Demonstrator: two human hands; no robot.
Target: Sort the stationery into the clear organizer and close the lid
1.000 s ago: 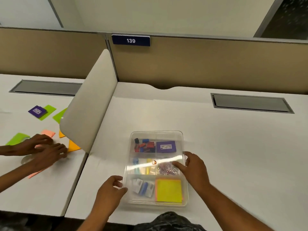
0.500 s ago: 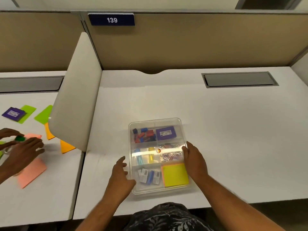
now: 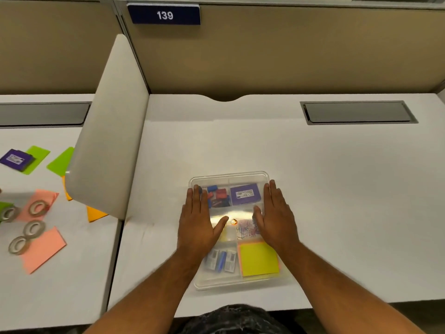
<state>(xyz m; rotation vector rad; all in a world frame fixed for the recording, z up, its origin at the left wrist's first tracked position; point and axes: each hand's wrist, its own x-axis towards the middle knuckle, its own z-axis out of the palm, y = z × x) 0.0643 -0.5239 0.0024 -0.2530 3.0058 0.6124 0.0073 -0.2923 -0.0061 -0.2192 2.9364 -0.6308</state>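
Note:
The clear organizer (image 3: 231, 177) lies on the white desk near its front edge, its transparent lid on top. Through the lid I see red and blue erasers (image 3: 218, 195), a purple box (image 3: 245, 194), paper clips (image 3: 246, 229), yellow sticky notes (image 3: 259, 259) and small white packets (image 3: 221, 260). My left hand (image 3: 198, 224) lies flat on the lid's left side, fingers straight. My right hand (image 3: 277, 218) lies flat on the right side, fingers straight too.
A white divider panel (image 3: 108, 145) stands left of the organizer. Beyond it, the neighbouring desk holds green, pink and orange sheets, several tape rolls (image 3: 33, 229) and a purple box (image 3: 16, 159). A grey cable hatch (image 3: 358, 112) sits at the back right.
Both my hands moved from the organizer's sides onto the lid and now lie flat on it. The other person's hands left the view on the left desk.

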